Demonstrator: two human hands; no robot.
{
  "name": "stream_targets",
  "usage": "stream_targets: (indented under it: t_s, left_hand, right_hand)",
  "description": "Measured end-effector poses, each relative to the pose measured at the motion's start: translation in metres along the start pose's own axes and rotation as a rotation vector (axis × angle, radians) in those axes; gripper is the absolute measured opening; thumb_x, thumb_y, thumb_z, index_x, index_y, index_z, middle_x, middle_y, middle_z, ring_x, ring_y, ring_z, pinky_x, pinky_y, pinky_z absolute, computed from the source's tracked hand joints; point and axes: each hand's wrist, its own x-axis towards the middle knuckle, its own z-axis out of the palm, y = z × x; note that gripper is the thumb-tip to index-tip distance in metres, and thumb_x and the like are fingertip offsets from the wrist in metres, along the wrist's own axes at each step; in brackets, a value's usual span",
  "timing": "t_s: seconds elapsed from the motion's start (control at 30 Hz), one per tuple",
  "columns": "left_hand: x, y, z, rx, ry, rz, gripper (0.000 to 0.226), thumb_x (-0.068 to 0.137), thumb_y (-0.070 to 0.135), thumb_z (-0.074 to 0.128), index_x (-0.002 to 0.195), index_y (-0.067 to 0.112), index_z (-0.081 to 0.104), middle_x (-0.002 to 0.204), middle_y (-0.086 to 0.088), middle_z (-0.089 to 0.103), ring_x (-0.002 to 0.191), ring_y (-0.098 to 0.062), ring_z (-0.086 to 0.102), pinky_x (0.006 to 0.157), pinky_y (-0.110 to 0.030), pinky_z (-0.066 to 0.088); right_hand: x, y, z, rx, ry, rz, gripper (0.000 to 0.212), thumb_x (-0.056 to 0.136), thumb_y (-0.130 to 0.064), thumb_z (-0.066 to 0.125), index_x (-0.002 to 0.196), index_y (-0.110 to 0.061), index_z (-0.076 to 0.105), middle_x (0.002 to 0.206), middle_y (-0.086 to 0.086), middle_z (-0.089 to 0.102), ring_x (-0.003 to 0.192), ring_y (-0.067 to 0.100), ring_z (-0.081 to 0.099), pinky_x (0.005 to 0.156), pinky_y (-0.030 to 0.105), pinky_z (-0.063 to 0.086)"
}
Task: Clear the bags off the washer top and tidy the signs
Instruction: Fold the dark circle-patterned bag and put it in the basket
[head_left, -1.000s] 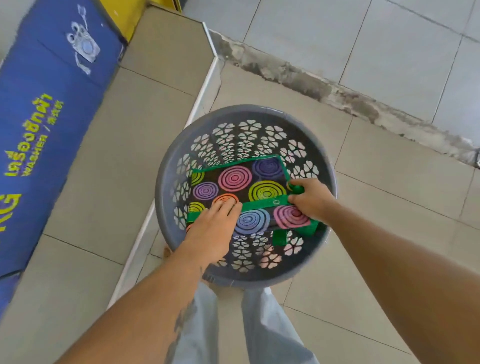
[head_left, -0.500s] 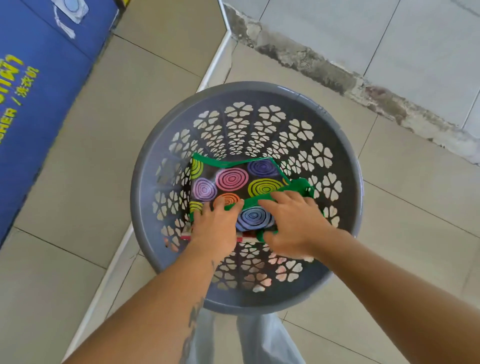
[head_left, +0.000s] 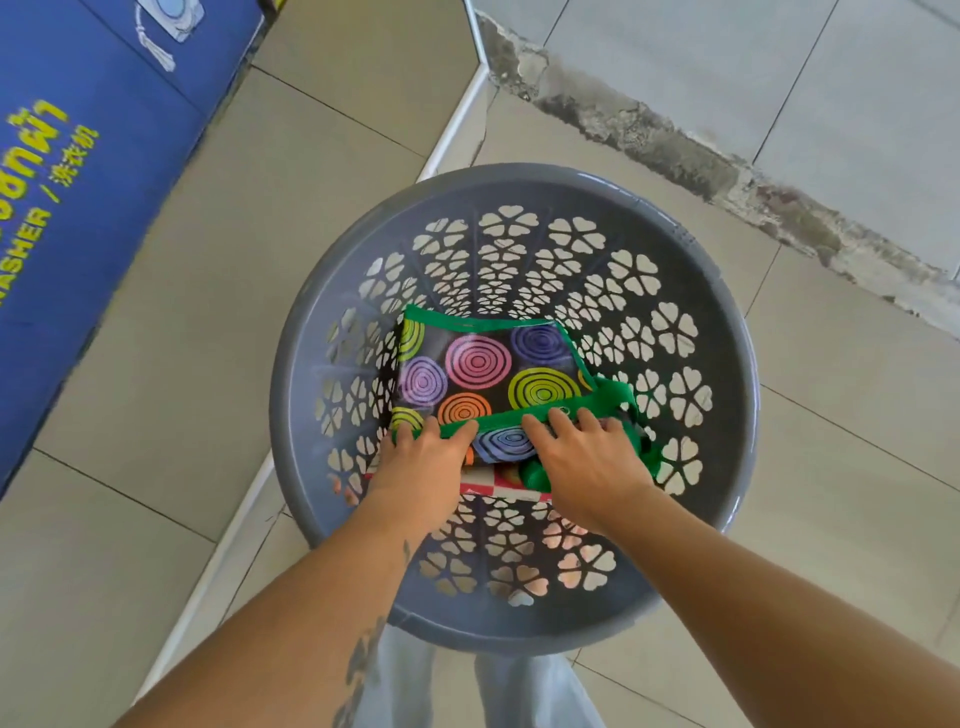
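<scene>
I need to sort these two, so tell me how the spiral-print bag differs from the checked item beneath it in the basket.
The spiral-print bag lies on top, mostly in view; the red-and-white checked item shows only a strip beneath it. The bag has coloured circles on black with green trim; the checked item has red and white squares. Both hands press the bag, not the checked item. Both lie inside the grey basket.

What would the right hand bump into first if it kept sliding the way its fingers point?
Probably only more of the circle-patterned bag: the right hand lies flat on it, fingers pointing toward the far wall of the grey basket. Beyond the bag's green edge, that perforated wall would come next, though depth is hard to judge.
</scene>
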Motion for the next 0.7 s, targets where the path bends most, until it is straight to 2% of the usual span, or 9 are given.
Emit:
stream_targets:
  t_s: [0.1, 0.2, 0.27, 0.33, 0.43, 0.53, 0.6, 0.7]
  left_hand:
    - [0.015, -0.008, -0.006, -0.078, -0.010, 0.070, 0.069, 0.080, 0.000, 0.047, 0.140, 0.030, 0.033, 0.113, -0.012, 0.059, 0.102, -0.037, 0.057, 0.083, -0.050, 0.051]
    - [0.025, -0.008, -0.005, -0.084, 0.053, 0.079, 0.064, 0.077, -0.004, 0.048, 0.131, 0.029, 0.041, 0.101, -0.009, 0.063, 0.092, -0.036, 0.061, 0.072, -0.046, 0.052]
    - [0.025, -0.006, 0.001, -0.046, 0.125, 0.094, 0.061, 0.077, -0.004, 0.048, 0.130, 0.026, 0.042, 0.103, -0.007, 0.063, 0.096, -0.035, 0.060, 0.076, -0.047, 0.049]
    - [0.024, -0.006, 0.005, 0.011, 0.174, 0.118, 0.059, 0.078, -0.004, 0.048, 0.130, 0.023, 0.041, 0.110, -0.007, 0.061, 0.106, -0.035, 0.054, 0.087, -0.052, 0.046]
    - [0.026, -0.003, -0.005, 0.074, 0.130, 0.087, 0.056, 0.083, 0.001, 0.047, 0.134, 0.024, 0.042, 0.130, -0.008, 0.054, 0.123, -0.035, 0.044, 0.104, -0.060, 0.031]
    - [0.030, 0.009, -0.021, 0.122, -0.041, -0.016, 0.053, 0.087, 0.013, 0.046, 0.139, 0.024, 0.040, 0.142, -0.012, 0.040, 0.132, -0.038, 0.034, 0.108, -0.066, 0.019]
    - [0.029, 0.013, -0.031, 0.119, -0.143, -0.037, 0.059, 0.085, 0.020, 0.050, 0.142, 0.022, 0.035, 0.143, -0.014, 0.038, 0.132, -0.039, 0.031, 0.108, -0.066, 0.020]
    - [0.020, 0.012, -0.052, 0.005, -0.236, -0.002, 0.073, 0.078, 0.028, 0.056, 0.146, 0.024, 0.030, 0.145, -0.011, 0.038, 0.134, -0.036, 0.032, 0.109, -0.061, 0.025]
  right_hand:
    - [0.013, -0.006, 0.000, 0.070, -0.062, 0.075, 0.068, 0.087, -0.020, 0.054, 0.147, -0.020, 0.022, 0.133, 0.012, 0.050, 0.120, 0.041, 0.048, 0.094, 0.055, 0.043]
    - [0.022, -0.005, -0.002, 0.098, -0.080, 0.096, 0.059, 0.087, -0.019, 0.053, 0.141, -0.020, 0.032, 0.122, 0.008, 0.055, 0.113, 0.037, 0.054, 0.088, 0.051, 0.046]
    - [0.021, -0.004, -0.003, 0.087, -0.054, 0.084, 0.053, 0.088, -0.018, 0.053, 0.138, -0.019, 0.035, 0.117, 0.007, 0.057, 0.107, 0.035, 0.058, 0.079, 0.046, 0.046]
    - [0.014, -0.003, -0.003, 0.083, -0.031, 0.082, 0.050, 0.088, -0.017, 0.053, 0.135, -0.018, 0.036, 0.113, 0.006, 0.059, 0.101, 0.033, 0.061, 0.068, 0.041, 0.042]
    - [0.004, -0.006, 0.006, 0.164, -0.019, 0.107, 0.045, 0.090, -0.017, 0.051, 0.133, -0.020, 0.036, 0.107, 0.005, 0.060, 0.094, 0.032, 0.063, 0.062, 0.039, 0.043]
    - [0.004, -0.003, 0.011, 0.316, -0.030, 0.150, 0.048, 0.095, -0.023, 0.047, 0.141, -0.023, 0.033, 0.113, 0.006, 0.058, 0.101, 0.033, 0.062, 0.071, 0.043, 0.051]
    - [0.003, 0.002, 0.005, 0.361, -0.038, 0.160, 0.050, 0.096, -0.030, 0.045, 0.143, -0.022, 0.033, 0.122, 0.007, 0.057, 0.109, 0.034, 0.059, 0.082, 0.047, 0.052]
    - [-0.006, 0.008, -0.015, 0.425, -0.005, 0.170, 0.050, 0.096, -0.035, 0.046, 0.142, -0.019, 0.036, 0.127, 0.009, 0.058, 0.113, 0.036, 0.058, 0.088, 0.048, 0.051]
